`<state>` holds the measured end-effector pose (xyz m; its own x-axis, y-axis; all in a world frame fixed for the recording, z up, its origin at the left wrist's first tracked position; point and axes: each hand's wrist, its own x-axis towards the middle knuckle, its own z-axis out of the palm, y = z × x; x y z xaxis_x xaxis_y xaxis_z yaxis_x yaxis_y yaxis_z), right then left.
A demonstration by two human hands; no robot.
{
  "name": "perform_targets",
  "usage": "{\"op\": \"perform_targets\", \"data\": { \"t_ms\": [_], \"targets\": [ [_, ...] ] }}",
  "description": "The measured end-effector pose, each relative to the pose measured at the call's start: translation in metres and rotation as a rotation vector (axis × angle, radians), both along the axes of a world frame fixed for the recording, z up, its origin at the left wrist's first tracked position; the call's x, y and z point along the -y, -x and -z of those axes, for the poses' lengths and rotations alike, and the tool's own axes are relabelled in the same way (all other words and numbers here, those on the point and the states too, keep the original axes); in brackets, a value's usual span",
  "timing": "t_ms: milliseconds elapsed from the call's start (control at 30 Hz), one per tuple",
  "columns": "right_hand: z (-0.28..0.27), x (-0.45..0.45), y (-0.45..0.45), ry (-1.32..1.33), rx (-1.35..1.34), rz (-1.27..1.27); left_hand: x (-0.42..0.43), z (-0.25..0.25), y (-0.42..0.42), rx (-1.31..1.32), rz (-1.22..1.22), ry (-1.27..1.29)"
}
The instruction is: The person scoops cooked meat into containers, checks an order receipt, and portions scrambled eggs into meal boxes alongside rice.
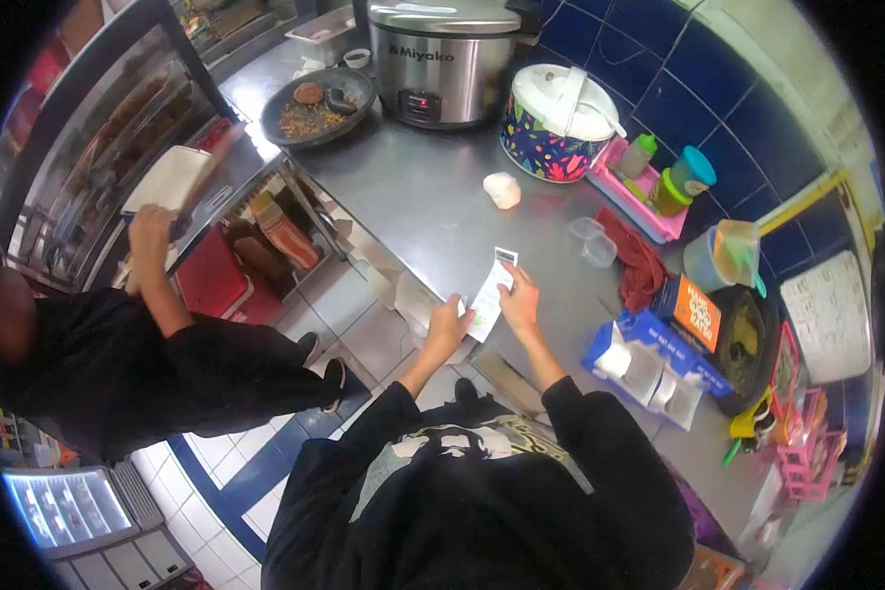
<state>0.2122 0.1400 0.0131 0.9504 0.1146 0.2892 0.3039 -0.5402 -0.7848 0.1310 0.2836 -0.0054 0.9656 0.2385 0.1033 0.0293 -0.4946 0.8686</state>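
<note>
Right hand (521, 297) pinches the printed slip (490, 297) by its edge; left hand (444, 326), fingers curled narrow, grips a white scrap (461, 306) alongside! The slip's above the near edge of the steel counter (418, 206), rice cooker (442, 79) beyond.

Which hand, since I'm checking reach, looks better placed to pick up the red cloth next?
Probably the right hand: it is nearer the red cloth, and the left hand would have to reach past the right. The right would first need to let go of the paper slip.
</note>
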Motion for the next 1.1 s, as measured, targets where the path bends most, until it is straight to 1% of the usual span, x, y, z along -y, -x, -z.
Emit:
{"op": "perform_targets", "data": {
  "t_ms": [33, 100, 133, 200, 233, 267, 300, 333, 400, 433, 500, 533, 600, 633, 667, 733, 800, 833, 867, 900, 933, 967, 1033, 1067, 1100],
  "targets": [
    [0.006, 0.008, -0.014, 0.006, -0.017, -0.005, 0.008, 0.001, -0.011, -0.017, -0.005, 0.006],
    [0.014, 0.019, -0.042, 0.136, -0.252, -0.101, 0.018, 0.003, -0.029, -0.028, 0.02, -0.188],
    [0.014, 0.025, -0.054, 0.141, -0.269, -0.109, 0.022, 0.001, -0.034, -0.046, 0.014, -0.183],
    [0.004, 0.044, -0.082, 0.585, 0.043, 0.111, 0.028, -0.002, -0.044, -0.173, 0.053, -0.473],
    [-0.01, 0.055, -0.101, 0.722, -0.056, 0.205, 0.03, -0.001, -0.048, -0.185, 0.05, -0.467],
    [-0.025, 0.068, -0.117, 0.857, -0.152, 0.296, 0.03, 0.001, -0.049, -0.121, 0.093, -0.501],
    [-0.032, 0.083, -0.132, 0.888, -0.192, 0.322, 0.026, 0.002, -0.051, -0.053, 0.128, -0.542],
    [-0.036, 0.098, -0.147, 0.916, -0.229, 0.344, 0.023, 0.005, -0.053, -0.063, 0.11, -0.55],
    [-0.042, 0.121, -0.167, 1.066, -0.433, 0.246, 0.019, 0.013, -0.057, 0.106, 0.262, -0.643],
    [-0.038, 0.13, -0.173, 1.061, -0.419, 0.219, 0.017, 0.013, -0.059, 0.095, 0.235, -0.655],
    [-0.029, 0.139, -0.179, 0.987, -0.628, 0.198, 0.015, 0.014, -0.065, 0.075, 0.332, -0.587],
    [-0.038, 0.124, -0.175, 0.993, -0.631, 0.189, 0.015, 0.013, -0.068, 0.079, 0.323, -0.586],
    [-0.053, 0.091, -0.158, 1.052, 0.019, 0.375, 0.02, 0.018, -0.075, 0.043, 0.309, -0.602],
    [-0.055, 0.069, -0.164, 0.91, 0.091, 0.207, 0.022, 0.022, -0.072, 0.008, 0.299, -0.621],
    [-0.056, 0.042, -0.175, 0.759, 0.155, 0.047, 0.022, 0.018, -0.073, 0.115, 0.28, -0.577],
    [-0.067, -0.026, -0.18, 0.626, -0.214, -0.09, 0.026, 0.016, -0.07, 0.09, 0.269, -0.588],
    [-0.019, -0.052, -0.193, 0.76, -0.179, -0.008, 0.023, 0.01, -0.069, 0.09, 0.277, -0.624],
    [-0.026, -0.054, -0.19, 0.744, -0.176, 0.024, 0.022, 0.008, -0.067, 0.038, 0.29, -0.628],
    [-0.032, -0.051, -0.183, 0.657, -0.118, -0.006, 0.022, 0.006, -0.068, -0.009, 0.302, -0.631],
    [-0.042, -0.045, -0.181, 0.578, -0.055, -0.034, 0.021, 0.005, -0.072, 0.022, 0.327, -0.639],
    [-0.065, -0.035, -0.18, 0.53, -0.286, -0.009, 0.02, 0.007, -0.071, 0.033, 0.304, -0.627],
    [-0.073, -0.017, -0.179, 0.534, -0.292, 0.012, 0.019, 0.01, -0.066, 0.031, 0.278, -0.608],
    [-0.079, 0.028, -0.184, 0.777, -0.265, 0.163, 0.017, 0.016, -0.065, 0.055, 0.291, -0.559],
    [-0.074, 0.044, -0.186, 0.784, -0.269, 0.168, 0.016, 0.018, -0.065, 0.054, 0.309, -0.543],
    [-0.066, 0.058, -0.194, 0.939, -0.34, 0.205, 0.014, 0.018, -0.068, 0.058, 0.325, -0.53]
  ]
}}
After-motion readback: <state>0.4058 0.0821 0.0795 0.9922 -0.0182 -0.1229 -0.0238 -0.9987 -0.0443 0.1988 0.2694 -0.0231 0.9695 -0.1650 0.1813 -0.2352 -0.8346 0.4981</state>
